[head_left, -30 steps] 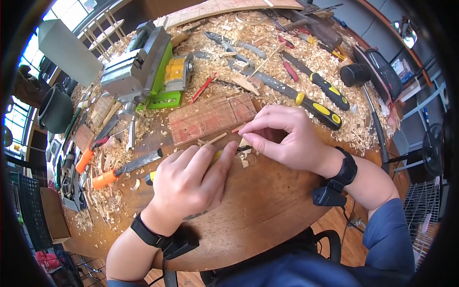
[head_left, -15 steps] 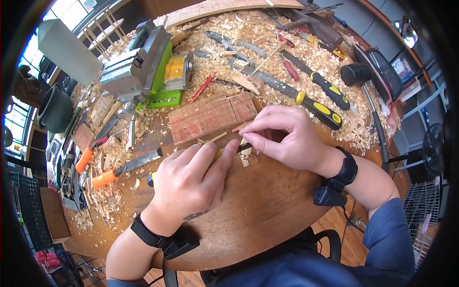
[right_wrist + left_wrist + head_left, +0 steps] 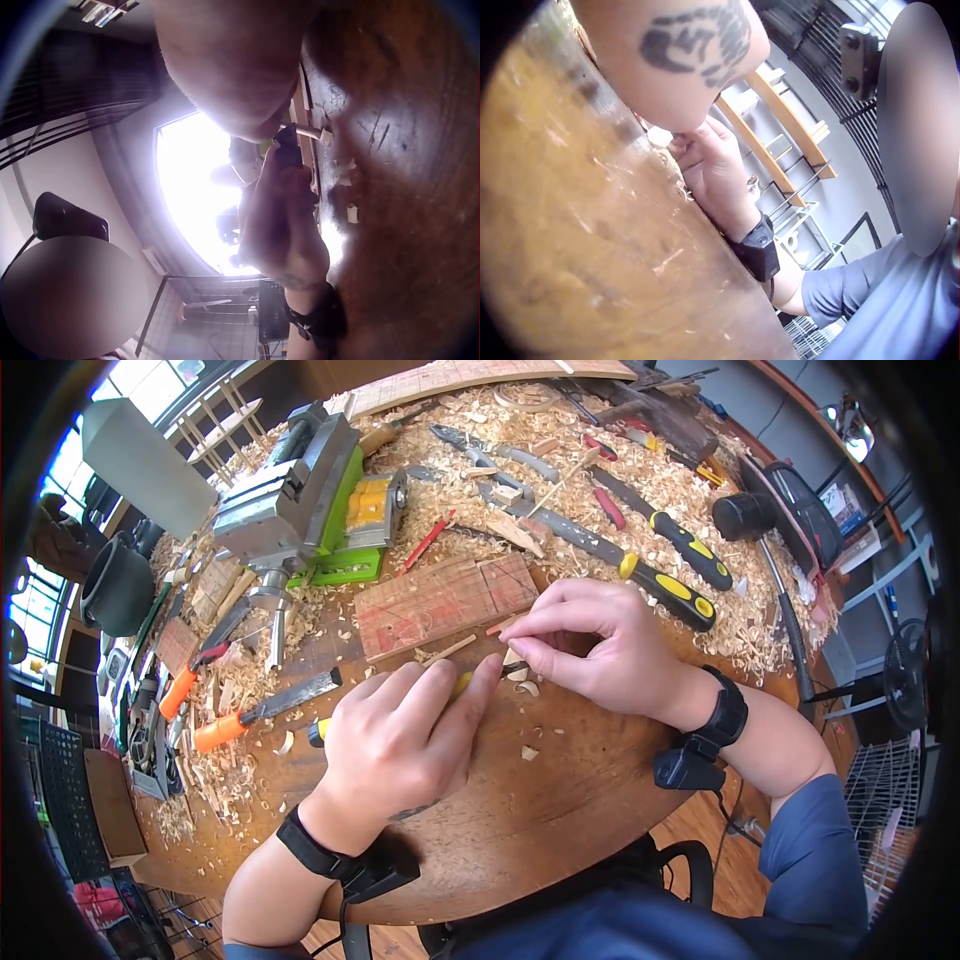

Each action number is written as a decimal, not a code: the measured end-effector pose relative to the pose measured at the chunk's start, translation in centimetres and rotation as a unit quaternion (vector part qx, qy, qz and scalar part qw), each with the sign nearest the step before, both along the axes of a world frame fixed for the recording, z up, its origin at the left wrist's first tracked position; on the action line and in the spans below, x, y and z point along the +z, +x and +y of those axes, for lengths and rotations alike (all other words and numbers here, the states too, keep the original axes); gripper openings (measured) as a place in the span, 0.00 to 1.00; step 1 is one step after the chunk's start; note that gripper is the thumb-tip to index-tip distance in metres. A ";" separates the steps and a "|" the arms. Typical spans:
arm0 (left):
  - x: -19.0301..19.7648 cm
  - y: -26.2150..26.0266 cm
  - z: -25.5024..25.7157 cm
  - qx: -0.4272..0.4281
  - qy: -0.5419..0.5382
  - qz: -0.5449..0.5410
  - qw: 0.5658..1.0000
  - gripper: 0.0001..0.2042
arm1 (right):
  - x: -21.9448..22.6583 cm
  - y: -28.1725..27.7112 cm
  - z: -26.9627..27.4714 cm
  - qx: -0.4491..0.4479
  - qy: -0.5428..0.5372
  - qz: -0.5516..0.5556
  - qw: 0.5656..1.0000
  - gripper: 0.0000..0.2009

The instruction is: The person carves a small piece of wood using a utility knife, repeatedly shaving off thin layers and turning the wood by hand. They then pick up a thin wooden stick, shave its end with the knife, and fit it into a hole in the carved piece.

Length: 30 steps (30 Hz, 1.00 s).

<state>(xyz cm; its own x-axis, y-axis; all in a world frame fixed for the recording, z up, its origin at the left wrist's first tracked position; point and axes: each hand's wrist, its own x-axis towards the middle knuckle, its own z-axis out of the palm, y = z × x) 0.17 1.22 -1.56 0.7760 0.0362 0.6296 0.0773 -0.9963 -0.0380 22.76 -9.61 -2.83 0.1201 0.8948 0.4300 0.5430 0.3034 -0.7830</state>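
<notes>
In the head view, my left hand (image 3: 400,735) grips a tool with a yellow and black handle (image 3: 318,733). Its dark blade (image 3: 514,667) points at my right hand and shows wide in the right wrist view (image 3: 287,146). Between thumb and fingertips, my right hand (image 3: 595,645) pinches a small piece of wood (image 3: 512,657), its pale end against the blade. Most of that piece is hidden by the fingers. Below the blade lie pale wood chips (image 3: 529,688), with another chip (image 3: 529,753) closer to me. A thin wood stick (image 3: 450,650) lies just beyond my left hand.
A reddish wood block (image 3: 445,605) lies beyond my hands, with a metal vise (image 3: 285,500) behind it at left. Orange-handled chisels (image 3: 220,733) are on the left. Yellow-and-black rasps (image 3: 670,595), a mallet (image 3: 742,517) and heaped shavings (image 3: 740,630) fill the right and back.
The chips under the blade have shifted, and a chip now lies on the bare wood nearer to me. Both hands keep their grip and have barely moved.
</notes>
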 end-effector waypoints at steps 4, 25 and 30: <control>-0.3 -0.2 0.2 0.002 -0.021 0.013 1.000 0.20 | -0.5 0.1 0.2 0.009 0.034 -0.010 0.999 0.05; 0.2 -0.3 0.4 0.004 0.016 0.015 1.000 0.29 | -0.4 0.0 0.2 0.017 0.029 -0.033 0.999 0.08; 0.3 -0.2 0.2 0.012 0.011 0.031 0.999 0.29 | -0.4 0.0 0.3 0.009 0.032 -0.044 0.999 0.08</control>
<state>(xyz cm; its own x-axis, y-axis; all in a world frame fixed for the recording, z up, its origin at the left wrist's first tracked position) 0.01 1.41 -1.26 0.8125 0.0424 0.5814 0.0984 -0.9930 -0.0652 22.81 -9.35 -3.27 0.0633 0.8672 0.4940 0.6019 0.3616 -0.7120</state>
